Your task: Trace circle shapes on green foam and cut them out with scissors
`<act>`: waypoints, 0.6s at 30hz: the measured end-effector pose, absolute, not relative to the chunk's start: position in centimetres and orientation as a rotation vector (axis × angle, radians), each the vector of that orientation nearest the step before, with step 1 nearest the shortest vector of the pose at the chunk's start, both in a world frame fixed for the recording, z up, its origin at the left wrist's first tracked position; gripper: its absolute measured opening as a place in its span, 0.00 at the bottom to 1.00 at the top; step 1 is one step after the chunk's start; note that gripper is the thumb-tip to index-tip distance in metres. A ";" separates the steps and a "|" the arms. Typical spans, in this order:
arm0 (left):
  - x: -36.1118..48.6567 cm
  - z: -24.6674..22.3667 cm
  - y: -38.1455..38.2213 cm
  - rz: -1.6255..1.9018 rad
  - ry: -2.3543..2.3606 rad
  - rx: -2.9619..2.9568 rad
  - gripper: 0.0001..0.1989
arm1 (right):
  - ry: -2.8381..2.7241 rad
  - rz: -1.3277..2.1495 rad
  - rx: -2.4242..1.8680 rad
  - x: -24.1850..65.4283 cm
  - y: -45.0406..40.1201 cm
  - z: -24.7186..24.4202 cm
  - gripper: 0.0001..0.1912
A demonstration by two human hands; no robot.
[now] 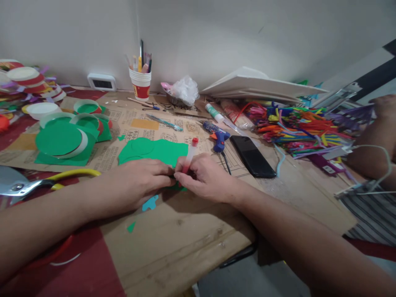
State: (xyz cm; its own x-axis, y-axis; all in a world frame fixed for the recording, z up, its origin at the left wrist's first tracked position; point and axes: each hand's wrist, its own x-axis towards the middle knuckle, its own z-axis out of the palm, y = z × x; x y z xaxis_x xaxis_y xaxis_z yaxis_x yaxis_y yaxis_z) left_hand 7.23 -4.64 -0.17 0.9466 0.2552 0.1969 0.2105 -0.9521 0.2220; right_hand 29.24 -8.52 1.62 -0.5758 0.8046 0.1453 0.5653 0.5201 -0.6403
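My right hand is closed around a pen with a translucent barrel and red ends, which leans slightly to the right. A green craft sheet with a wavy edge and a faint curved outline lies under both hands. My left hand presses on the near part of this sheet, its fingers bent together and their tips meeting those of my right hand. The pen's tip is hidden behind my fingers. Close by my left wrist lie a small blue scrap and a green scrap.
Large yellow-handled scissors and green-based paper cup pieces are at left. A blue glue gun, a phone and colourful pipe cleaners lie right. A pencil cup stands behind. Another person's arm shows far right.
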 end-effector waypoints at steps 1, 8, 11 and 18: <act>7.3 -0.1 -4.7 0.332 0.353 2.901 0.14 | -2.339 0.755 -1.135 29.2 -8.5 1.7 0.11; 7.4 0.1 -4.8 0.386 0.346 2.874 0.13 | -2.333 0.733 -1.209 29.3 -8.4 2.0 0.11; 7.4 0.1 -4.8 0.379 0.359 2.875 0.14 | -2.328 0.719 -1.212 29.3 -8.3 2.0 0.12; 7.5 0.1 -4.8 0.351 0.358 2.904 0.14 | -2.314 0.679 -1.221 29.5 -8.1 1.8 0.13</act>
State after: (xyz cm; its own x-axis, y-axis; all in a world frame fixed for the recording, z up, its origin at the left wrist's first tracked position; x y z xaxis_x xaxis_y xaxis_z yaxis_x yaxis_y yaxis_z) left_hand 7.50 -4.78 0.13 0.9428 0.2601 0.2088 0.2140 -0.9519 0.2195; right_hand 29.51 -8.06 1.81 -0.5167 0.8434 0.1476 0.6301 0.4913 -0.6013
